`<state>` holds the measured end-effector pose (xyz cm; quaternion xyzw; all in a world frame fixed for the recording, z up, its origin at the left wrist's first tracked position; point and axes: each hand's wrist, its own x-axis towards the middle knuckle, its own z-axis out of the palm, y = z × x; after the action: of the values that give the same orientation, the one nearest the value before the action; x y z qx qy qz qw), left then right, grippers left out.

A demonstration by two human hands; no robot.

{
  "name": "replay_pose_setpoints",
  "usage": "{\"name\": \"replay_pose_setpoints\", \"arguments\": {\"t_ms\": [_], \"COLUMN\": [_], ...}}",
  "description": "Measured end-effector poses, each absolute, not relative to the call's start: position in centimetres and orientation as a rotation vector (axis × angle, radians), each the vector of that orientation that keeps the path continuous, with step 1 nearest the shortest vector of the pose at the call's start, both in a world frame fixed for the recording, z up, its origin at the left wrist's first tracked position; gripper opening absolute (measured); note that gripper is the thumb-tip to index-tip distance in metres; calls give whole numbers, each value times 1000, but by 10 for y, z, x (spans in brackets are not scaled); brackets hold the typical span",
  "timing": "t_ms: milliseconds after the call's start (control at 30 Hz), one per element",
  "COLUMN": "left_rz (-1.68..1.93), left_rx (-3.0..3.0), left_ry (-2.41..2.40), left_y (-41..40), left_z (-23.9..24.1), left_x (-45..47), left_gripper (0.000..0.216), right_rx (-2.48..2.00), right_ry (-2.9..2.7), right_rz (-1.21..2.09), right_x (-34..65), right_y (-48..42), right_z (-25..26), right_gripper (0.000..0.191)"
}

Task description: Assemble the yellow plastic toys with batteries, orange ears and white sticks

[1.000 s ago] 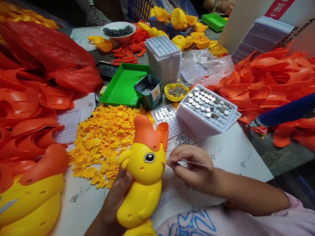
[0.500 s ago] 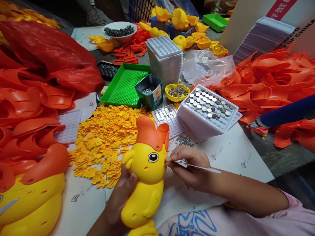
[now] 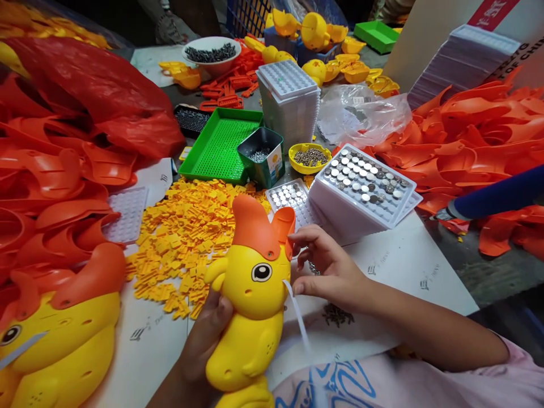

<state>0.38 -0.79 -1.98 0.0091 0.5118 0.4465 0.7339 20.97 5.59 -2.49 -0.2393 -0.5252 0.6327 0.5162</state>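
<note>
A yellow toy duck with an orange cap-like piece on its head is gripped around its back by my left hand. From the front of its face hangs a thin white strip, its lower end blurred. My right hand is beside the face, fingers apart and curved, fingertips close to the orange piece. Nothing shows between those fingers. Another yellow duck with an orange top and a pale strip lies at the lower left.
Small yellow plastic parts are heaped behind the duck. A white tray of silver discs, a dark tub of small metal pieces and a green tray stand beyond. Orange shells pile at right; a blue electric screwdriver juts in.
My right hand has let go of the white strip and opened, rising slightly toward the orange piece. The strip has swung from sideways to hanging down. My left hand still holds the duck.
</note>
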Motion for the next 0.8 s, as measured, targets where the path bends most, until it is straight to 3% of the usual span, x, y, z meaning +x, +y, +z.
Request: {"name": "replay_pose_setpoints", "arguments": {"t_ms": [133,267,367,533,667,800], "left_rz": [903,904,866,835,818,688], "left_rx": [215,341,357,276,256,324], "left_ry": [980,828,711,639,621,631], "left_y": [-16,-12,-7,-7,-7,-6], "left_z": [-48,-39,-25,-19,-12,1], "left_x": [-9,-5,4,18,24,23], "left_gripper": [66,48,36,37,81,99], "right_rx": [-658,-662,-569,-547,-655,-748], "right_ry": [-1092,-925,-818,-714,-809,-863], "right_rz": [1546,1653,1820,1919,1837,1683], "right_x": [205,198,193,189,195,204], "right_y": [53,50,47,40,37,38], "right_z": [-31,-31,-26,-15,-12,-14], "right_gripper": [76,106,113,111,110,106]}}
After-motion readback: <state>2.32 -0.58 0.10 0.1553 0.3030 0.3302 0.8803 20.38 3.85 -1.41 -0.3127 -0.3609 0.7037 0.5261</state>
